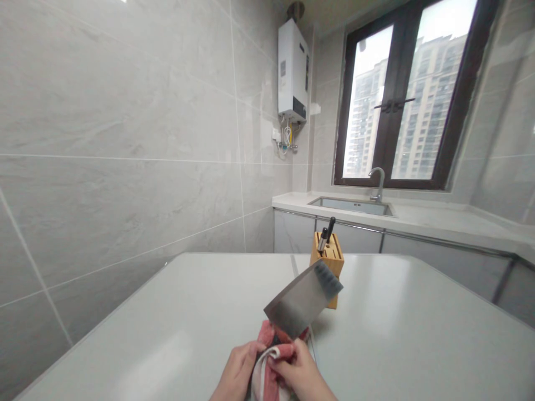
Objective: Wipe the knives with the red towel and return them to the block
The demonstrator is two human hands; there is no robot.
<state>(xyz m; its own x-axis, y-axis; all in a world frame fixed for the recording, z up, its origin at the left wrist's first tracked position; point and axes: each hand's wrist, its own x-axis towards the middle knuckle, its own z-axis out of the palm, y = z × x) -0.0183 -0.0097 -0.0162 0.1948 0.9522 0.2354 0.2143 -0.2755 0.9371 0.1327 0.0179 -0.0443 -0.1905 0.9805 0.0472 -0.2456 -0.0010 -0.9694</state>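
Gray tiles with pale lines cover the wall [117, 100] on the left side of the room. Next to it is a big white bench [200, 301], smooth and a bit shiny. Near its front edge is the left hand [238, 367], with its fingers curled in tight on a red and white cloth [271, 376]. I can't tell if that hand also holds the handle, because the cloth and fingers cover it. Just past both hands, the wide blade of a big knife [303, 298] pokes out of the bunched cloth and tips up to the right, over the bench. Close beside the left hand is the right hand [303, 370], with its thumb and fingers pinched shut on a fold of the cloth, just below the blade. Behind the knife stands a wooden block [334, 254] with two handles [331, 228] sticking out of its top. The blade hides part of it. Farther back and right are a sink [355, 206], a bent tap [379, 186] and a dark window [387, 139].
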